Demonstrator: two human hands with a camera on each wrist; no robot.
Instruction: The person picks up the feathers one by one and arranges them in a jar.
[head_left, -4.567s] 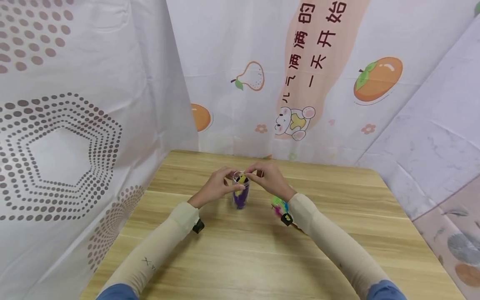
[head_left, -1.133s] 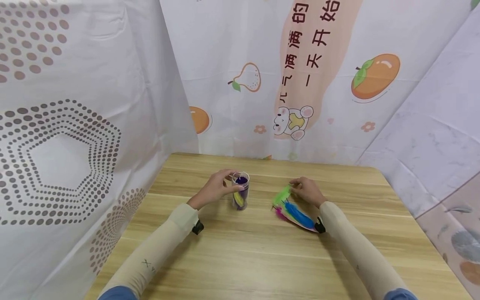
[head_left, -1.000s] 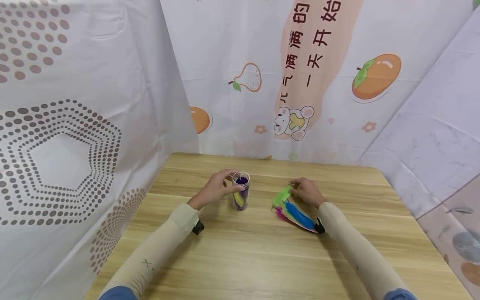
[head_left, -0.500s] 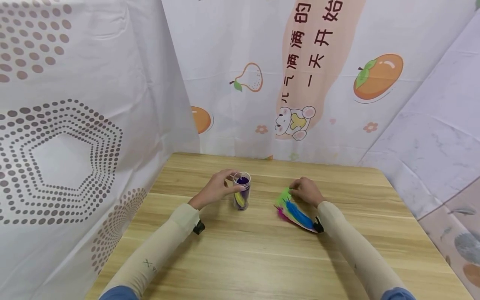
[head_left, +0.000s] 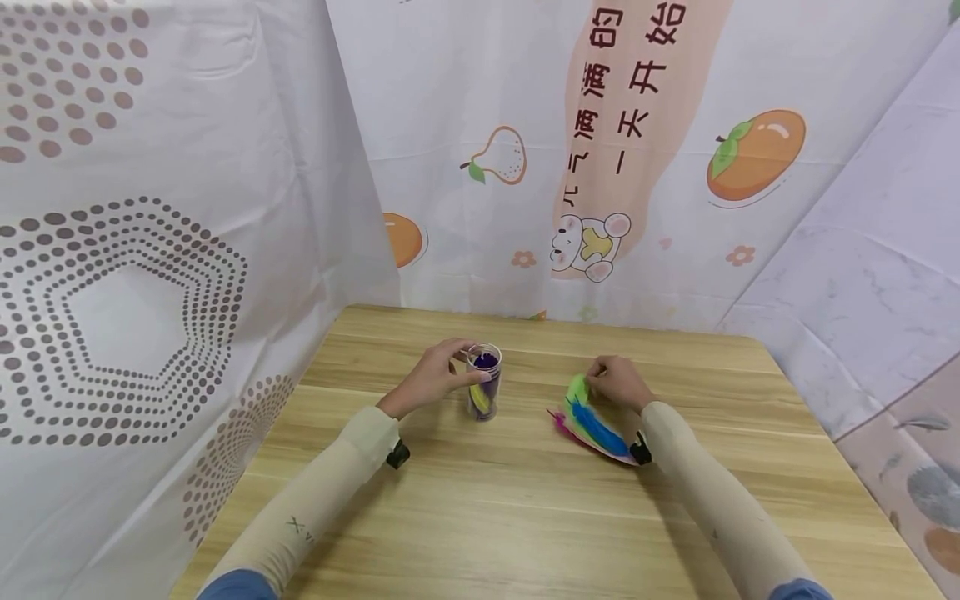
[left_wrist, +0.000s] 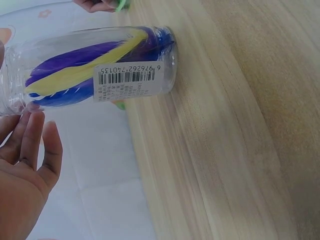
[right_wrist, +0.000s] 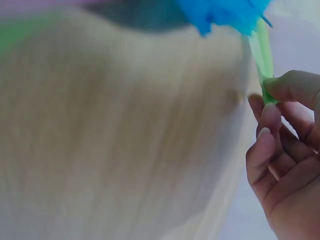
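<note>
Head view: a pale wood-grained table (head_left: 480, 517) reaches back to a white curtain (head_left: 420, 100) printed with orange fruits (head_left: 759, 158) and dark characters (head_left: 643, 77) on a peach band. Dotted cloth (head_left: 131, 321) hangs at the left, a marbled sheet (head_left: 862, 250) at the right. Toward the far side of the tabletop, near its middle, a clear jar (head_left: 491, 402) stands upright, holding purple, yellow and blue feathers (left_wrist: 87, 67); a barcode label (left_wrist: 127, 80) shows on its wall. The left hand (head_left: 433, 377) grips the jar by its neck, fingers and thumb on opposite sides. Right of it, the right hand (head_left: 619, 382) pinches the green feather (head_left: 576, 390) between thumb and fingertips. Just beside, blue (head_left: 598, 427) and pink feathers (head_left: 560, 423) lie on the wood, near that wrist.
</note>
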